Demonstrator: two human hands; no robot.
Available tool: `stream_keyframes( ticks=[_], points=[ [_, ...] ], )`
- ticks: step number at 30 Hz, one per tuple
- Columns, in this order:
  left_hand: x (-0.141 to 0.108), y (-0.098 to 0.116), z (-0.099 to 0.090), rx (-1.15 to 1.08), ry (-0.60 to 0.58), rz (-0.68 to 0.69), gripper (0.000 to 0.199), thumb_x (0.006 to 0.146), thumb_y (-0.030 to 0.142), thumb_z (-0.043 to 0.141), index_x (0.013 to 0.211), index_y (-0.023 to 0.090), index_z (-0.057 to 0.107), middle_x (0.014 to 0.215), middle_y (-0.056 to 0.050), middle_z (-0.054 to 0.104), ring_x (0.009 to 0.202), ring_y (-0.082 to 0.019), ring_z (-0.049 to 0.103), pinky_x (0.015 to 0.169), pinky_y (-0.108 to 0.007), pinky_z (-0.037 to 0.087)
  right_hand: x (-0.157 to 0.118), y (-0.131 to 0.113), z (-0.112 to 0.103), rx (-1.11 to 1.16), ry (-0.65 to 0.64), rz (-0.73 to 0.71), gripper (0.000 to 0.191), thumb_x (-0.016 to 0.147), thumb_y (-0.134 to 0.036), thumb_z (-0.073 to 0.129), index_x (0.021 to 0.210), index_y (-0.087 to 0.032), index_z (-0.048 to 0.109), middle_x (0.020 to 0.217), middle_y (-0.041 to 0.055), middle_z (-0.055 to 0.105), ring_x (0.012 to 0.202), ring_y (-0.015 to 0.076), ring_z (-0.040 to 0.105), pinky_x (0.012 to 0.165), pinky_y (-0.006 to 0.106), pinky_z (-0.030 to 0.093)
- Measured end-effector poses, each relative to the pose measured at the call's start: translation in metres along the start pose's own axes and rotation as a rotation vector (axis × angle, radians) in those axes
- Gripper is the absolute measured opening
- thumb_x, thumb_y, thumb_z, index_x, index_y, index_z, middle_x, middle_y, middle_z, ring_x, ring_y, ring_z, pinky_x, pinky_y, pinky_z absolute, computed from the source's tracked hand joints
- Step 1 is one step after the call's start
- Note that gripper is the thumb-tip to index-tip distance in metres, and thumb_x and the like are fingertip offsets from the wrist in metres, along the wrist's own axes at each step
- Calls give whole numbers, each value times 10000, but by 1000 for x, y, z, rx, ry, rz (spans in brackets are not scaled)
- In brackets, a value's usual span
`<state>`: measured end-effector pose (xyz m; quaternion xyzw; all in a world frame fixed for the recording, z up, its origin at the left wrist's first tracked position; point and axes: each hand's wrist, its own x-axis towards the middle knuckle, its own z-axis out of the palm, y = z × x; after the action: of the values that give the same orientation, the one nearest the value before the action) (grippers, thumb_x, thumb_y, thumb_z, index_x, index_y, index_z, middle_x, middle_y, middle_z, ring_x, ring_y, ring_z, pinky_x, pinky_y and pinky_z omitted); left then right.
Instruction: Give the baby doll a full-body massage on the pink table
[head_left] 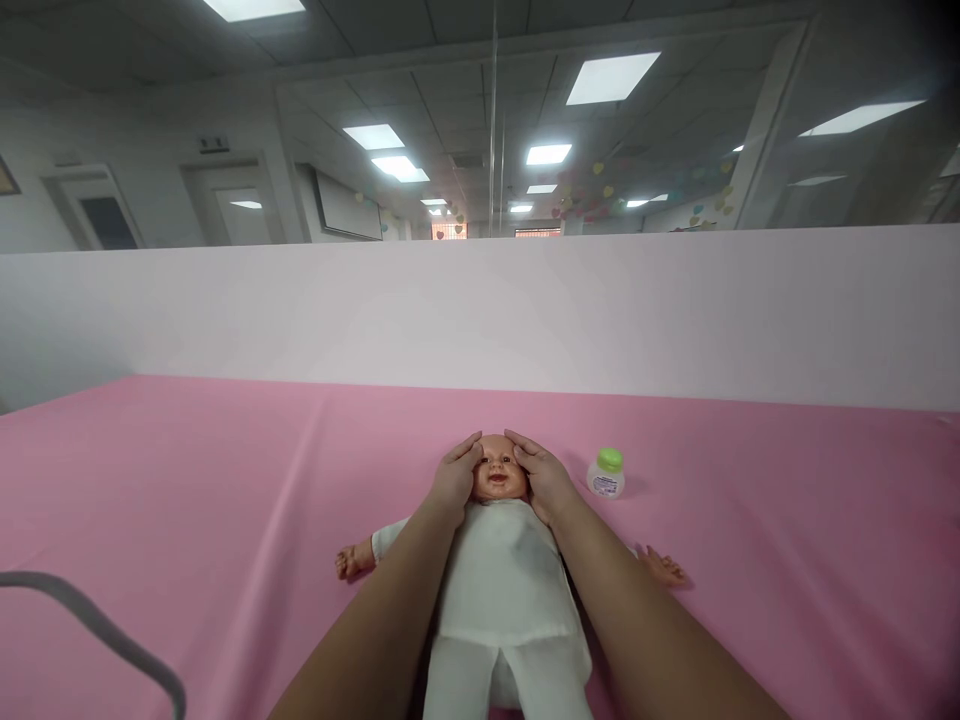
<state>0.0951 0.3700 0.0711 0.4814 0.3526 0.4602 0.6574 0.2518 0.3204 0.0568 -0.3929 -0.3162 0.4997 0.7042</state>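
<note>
The person's forearms (pixel 382 630) lie nearest the camera, reaching in from the bottom edge on either side of a doll (pixel 514 580). The doll lies face up on a pink sheet (pixel 225 460), dressed in white, with its arms spread outward and its legs toward the camera. The left hand (pixel 454 480) and the right hand (pixel 551 482) rest against opposite sides of its head (pixel 498 480). On each hand the fingers are extended and lie close together along the head, cupped rather than clamped; the pressure applied cannot be told.

Step in hand, as judged: two-handed contact with the head, fingertips near the upper forehead. In the inspector's opinion, a further move from this position calls for even, light pressure from both palms, with the head kept level and the thumbs clear of the eyes.

Near the right hand, and apart from it, a small jar (pixel 606 478) with a green lid stands upright; its label is too small to read. A grey tube (pixel 105 630) curves across the lower left. Beyond the sheet runs a low white wall (pixel 480 310).
</note>
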Motion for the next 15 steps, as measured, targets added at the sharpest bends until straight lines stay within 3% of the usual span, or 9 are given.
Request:
stream_keyframes(
  ticks=[8,15],
  points=[
    [-13,14,-19,56,-118,-133,563,911,314,691,1467,315,599,1405,-88,675,1180,-266,682,833,-331,597,-7,-6,-3,30,-77,35,527,626,-348,893,1141,-309,789,1364,48,706,1350,302,577,1179,483,424],
    [-15,13,-15,-26,-169,-71,674,816,277,803,1457,257,594,1341,-117,701,1117,-260,714,953,-368,582,-16,-14,12,-15,-73,19,521,671,-392,907,1156,-286,748,1288,56,719,1253,301,630,1131,473,470]
  ],
)
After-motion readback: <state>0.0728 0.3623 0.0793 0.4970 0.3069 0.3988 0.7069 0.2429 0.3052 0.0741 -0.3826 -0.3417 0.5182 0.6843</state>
